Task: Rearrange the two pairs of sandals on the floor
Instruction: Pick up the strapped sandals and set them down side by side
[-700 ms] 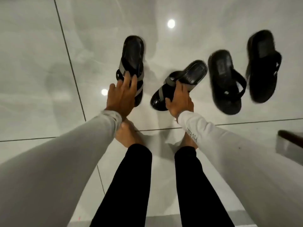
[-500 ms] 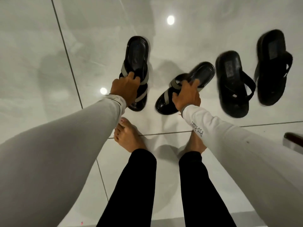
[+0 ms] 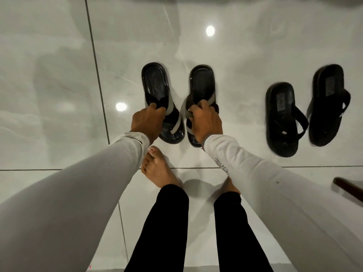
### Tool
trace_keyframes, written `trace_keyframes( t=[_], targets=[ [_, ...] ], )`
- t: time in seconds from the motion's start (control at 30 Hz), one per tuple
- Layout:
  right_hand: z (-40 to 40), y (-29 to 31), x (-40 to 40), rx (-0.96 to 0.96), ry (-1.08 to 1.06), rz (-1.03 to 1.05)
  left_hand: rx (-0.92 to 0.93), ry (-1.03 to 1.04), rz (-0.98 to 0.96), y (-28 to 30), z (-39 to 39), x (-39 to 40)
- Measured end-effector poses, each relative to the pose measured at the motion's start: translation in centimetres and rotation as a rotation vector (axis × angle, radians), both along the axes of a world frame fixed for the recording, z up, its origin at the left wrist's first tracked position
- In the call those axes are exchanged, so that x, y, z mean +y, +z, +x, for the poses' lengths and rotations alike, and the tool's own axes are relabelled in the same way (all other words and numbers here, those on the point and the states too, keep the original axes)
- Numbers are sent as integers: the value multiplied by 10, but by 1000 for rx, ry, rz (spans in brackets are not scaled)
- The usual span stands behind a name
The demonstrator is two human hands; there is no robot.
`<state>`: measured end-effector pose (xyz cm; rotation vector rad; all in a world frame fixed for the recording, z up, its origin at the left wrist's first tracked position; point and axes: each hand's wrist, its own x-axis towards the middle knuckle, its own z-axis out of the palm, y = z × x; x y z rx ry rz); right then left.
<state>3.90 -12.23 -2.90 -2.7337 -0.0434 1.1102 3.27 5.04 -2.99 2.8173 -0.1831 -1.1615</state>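
Two black sandals with grey straps stand side by side in the middle of the floor, heels pointing away from me. My left hand grips the straps of the left grey-strapped sandal. My right hand grips the straps of the right grey-strapped sandal. Further right lies an all-black pair, untouched: one black sandal and a second black sandal beside it, both roughly parallel to the first pair.
The floor is glossy white tile with dark grout lines and ceiling-light reflections. My bare feet stand just behind the grey-strapped pair. A dark wooden edge juts in at the right border.
My right hand has closed on the angled right sandal and swung it straight, parallel and close to the left one. My left hand has closed on the left sandal's straps.
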Motion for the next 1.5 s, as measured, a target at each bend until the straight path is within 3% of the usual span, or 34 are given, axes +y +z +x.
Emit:
trace_keyframes(
  t=[0.27, 0.4, 0.5, 0.63, 0.77, 0.83, 0.93, 1.03, 1.23, 1.5],
  targets=[
    [-4, 3, 20, -29, 27, 131, 28, -17, 3, 13, -7, 12],
    [-10, 10, 12, -100, -111, 241, -30, 19, -51, 12, -9, 9],
    [-13, 11, 1, -143, -257, 202, -35, 46, -72, 11, -8, 3],
    [-11, -2, -16, 99, -481, 81, -115, 111, -159, 4, -13, -5],
    [-9, -7, -13, 208, -603, 172, -235, 458, -167, 0, -27, -2],
    [-6, -8, -3, 189, -634, 193, -147, 639, -132, -4, -31, 6],
    [-3, -11, 12, 166, -642, 192, 67, 720, -179, -13, -31, 15],
    [3, -12, 30, 142, -653, 218, 149, 717, -193, -20, -24, 16],
    [29, -11, 71, 134, -792, 312, 132, 673, -159, -26, 5, 35],
    [76, -14, 121, 190, -727, 331, 116, 620, -89, -25, 63, 96]
  ],
)
